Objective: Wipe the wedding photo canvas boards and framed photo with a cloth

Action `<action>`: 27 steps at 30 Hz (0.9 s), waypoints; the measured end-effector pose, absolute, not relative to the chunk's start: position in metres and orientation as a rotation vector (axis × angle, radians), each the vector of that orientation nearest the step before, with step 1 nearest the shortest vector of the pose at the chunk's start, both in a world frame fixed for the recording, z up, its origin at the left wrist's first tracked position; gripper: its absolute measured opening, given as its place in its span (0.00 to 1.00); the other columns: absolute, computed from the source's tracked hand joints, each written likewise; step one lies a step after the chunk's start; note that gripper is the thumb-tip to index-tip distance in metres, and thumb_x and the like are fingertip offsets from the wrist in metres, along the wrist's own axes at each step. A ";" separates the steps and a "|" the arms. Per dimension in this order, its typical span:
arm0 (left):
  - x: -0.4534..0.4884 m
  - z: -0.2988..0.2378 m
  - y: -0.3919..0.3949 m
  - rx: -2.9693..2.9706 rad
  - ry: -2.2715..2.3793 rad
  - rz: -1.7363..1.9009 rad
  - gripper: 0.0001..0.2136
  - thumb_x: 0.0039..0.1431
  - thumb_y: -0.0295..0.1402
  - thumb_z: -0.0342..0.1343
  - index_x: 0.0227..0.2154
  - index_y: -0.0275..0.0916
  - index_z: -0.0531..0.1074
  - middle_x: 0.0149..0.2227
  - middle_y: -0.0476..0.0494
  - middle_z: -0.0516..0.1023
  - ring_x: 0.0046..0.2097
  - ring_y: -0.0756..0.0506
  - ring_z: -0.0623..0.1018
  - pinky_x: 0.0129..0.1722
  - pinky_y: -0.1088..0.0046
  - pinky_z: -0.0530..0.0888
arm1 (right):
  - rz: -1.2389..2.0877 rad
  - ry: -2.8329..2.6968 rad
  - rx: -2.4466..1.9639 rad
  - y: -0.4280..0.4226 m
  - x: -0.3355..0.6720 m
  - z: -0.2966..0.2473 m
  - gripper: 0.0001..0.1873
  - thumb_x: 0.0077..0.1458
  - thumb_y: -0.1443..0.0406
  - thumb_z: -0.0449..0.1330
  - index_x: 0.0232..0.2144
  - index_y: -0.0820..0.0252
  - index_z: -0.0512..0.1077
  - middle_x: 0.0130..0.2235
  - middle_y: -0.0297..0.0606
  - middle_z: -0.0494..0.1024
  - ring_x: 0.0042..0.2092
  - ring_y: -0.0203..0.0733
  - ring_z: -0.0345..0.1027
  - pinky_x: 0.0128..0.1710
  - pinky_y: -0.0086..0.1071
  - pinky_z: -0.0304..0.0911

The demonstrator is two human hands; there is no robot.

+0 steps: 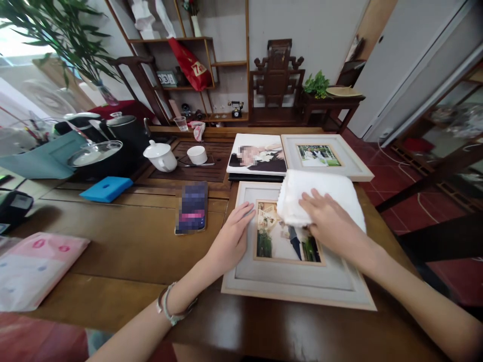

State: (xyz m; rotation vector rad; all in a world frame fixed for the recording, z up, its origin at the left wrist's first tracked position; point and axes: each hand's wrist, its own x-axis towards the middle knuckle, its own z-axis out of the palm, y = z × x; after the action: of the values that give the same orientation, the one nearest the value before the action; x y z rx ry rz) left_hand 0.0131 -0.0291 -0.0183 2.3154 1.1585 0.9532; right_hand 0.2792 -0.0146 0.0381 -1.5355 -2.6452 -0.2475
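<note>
A picture frame (pixel 287 280) with a pale wooden edge and a wide light mat lies flat on the wooden table. Over its upper right part is spread a folded white cloth (pixel 328 188), covering part of the photo (pixel 266 244) inside. My right hand (pixel 326 213) presses flat on the cloth, fingers stretched out. At the frame's left edge rests my left hand (pixel 236 231), its fingers extended and lying on the border. A bracelet (pixel 171 306) circles the left wrist.
Behind lie a photo album (pixel 256 153) and a second framed photo (pixel 358 161). To the left are a phone (pixel 192 207), a blue block (pixel 106 189), a white lidded cup (pixel 160 156), a small white bowl (pixel 196 155), a dark kettle (pixel 126 133) and a pink-and-white package (pixel 41 269).
</note>
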 end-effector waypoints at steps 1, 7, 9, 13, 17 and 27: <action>0.013 -0.019 -0.029 2.318 1.160 0.956 0.22 0.66 0.21 0.39 0.60 0.35 0.65 0.63 0.32 0.65 0.68 0.39 0.59 0.66 0.47 0.59 | -0.241 -2.696 -1.526 -0.034 0.275 0.039 0.28 0.43 0.78 0.51 0.48 0.75 0.73 0.55 0.60 0.74 0.60 0.66 0.63 0.54 0.57 0.64; 0.013 -0.020 -0.030 2.337 1.173 0.946 0.23 0.64 0.19 0.41 0.59 0.35 0.65 0.63 0.33 0.66 0.68 0.39 0.59 0.66 0.48 0.60 | -0.060 -2.870 -1.001 -0.135 0.270 0.054 0.34 0.37 0.76 0.53 0.50 0.61 0.73 0.52 0.47 0.78 0.53 0.54 0.72 0.46 0.43 0.72; 0.012 -0.019 -0.030 2.355 1.164 0.924 0.24 0.63 0.18 0.41 0.60 0.36 0.65 0.63 0.33 0.65 0.68 0.38 0.59 0.66 0.47 0.60 | 0.000 -2.849 -1.019 -0.133 0.270 0.056 0.35 0.36 0.76 0.52 0.50 0.60 0.73 0.52 0.44 0.78 0.53 0.51 0.72 0.47 0.40 0.72; 0.011 -0.017 -0.030 2.412 1.152 0.853 0.27 0.61 0.17 0.41 0.62 0.36 0.62 0.64 0.33 0.63 0.68 0.37 0.57 0.66 0.46 0.59 | -0.058 -2.761 -1.271 -0.077 0.268 0.046 0.37 0.36 0.79 0.51 0.53 0.68 0.71 0.56 0.51 0.74 0.58 0.54 0.67 0.55 0.48 0.67; 0.011 -0.016 -0.029 2.427 1.162 0.828 0.26 0.61 0.17 0.41 0.62 0.35 0.63 0.64 0.32 0.63 0.68 0.37 0.57 0.66 0.45 0.59 | -0.201 -2.589 -1.443 -0.009 0.272 0.035 0.32 0.47 0.79 0.51 0.57 0.73 0.67 0.61 0.55 0.68 0.65 0.59 0.56 0.64 0.54 0.53; 0.013 -0.017 -0.028 2.366 1.169 0.889 0.23 0.65 0.21 0.41 0.61 0.35 0.65 0.63 0.31 0.65 0.68 0.38 0.58 0.65 0.46 0.59 | 0.073 -2.869 -1.300 -0.083 0.251 0.052 0.30 0.43 0.77 0.54 0.52 0.73 0.72 0.56 0.59 0.73 0.59 0.64 0.65 0.55 0.55 0.65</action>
State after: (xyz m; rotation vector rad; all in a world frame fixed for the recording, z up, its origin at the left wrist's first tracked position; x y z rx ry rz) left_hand 0.0131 -0.0284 -0.0170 2.3657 1.1690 0.8889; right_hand 0.2509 -0.0831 0.0523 -1.2997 -2.8690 0.0729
